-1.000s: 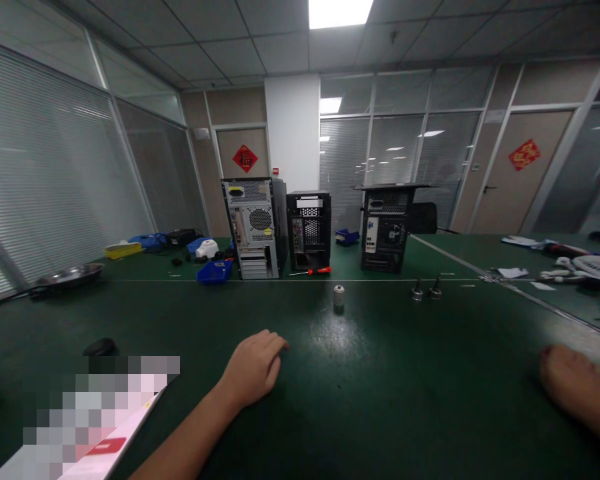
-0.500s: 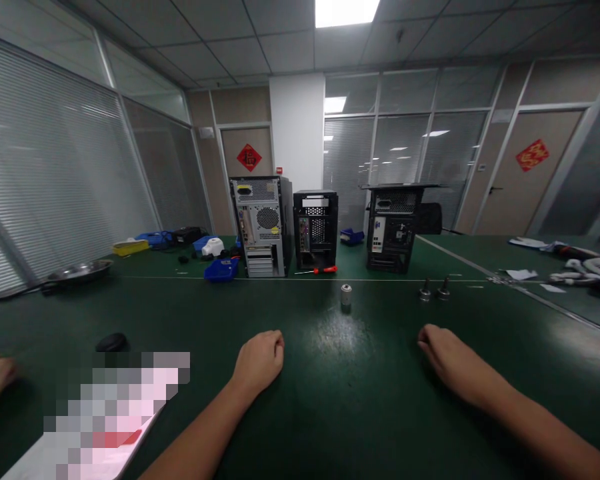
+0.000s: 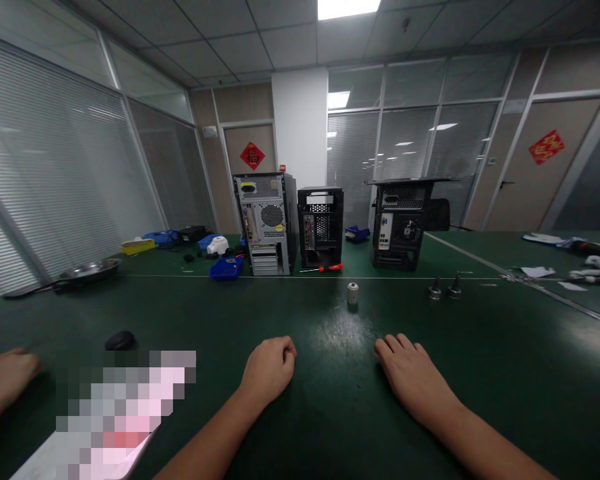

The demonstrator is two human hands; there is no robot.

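**Resting bare hands flank a green tabletop's middle, with a small can standing beyond them**

The left hand [image 3: 269,369] sits low on the green table [image 3: 330,420], its forearm slanting in from the bottom edge, up and to the right. Its back faces up, and the fingers bend inward in a loose curl, drawn together with the thumb side toward the middle. Their tips are mostly hidden, so I cannot tell how tightly they close or whether they hold anything.

The right hand [image 3: 414,380] mirrors it, its forearm reaching in from the lower right and slanting up and to the left. It lies palm down, fingers stretched forward side by side with only slight gaps at the tips, clamped on nothing.

Between the two hands, but farther off, the small pale can [image 3: 353,293] stands upright on the table, apart from both. Behind it lies a red-handled screwdriver [image 3: 330,268], in front of the middle computer case [image 3: 321,227]. Two small metal pieces [image 3: 445,289] stand to the can's right. Another person's hand [image 3: 11,375] enters at the left edge, near a black object [image 3: 121,341].
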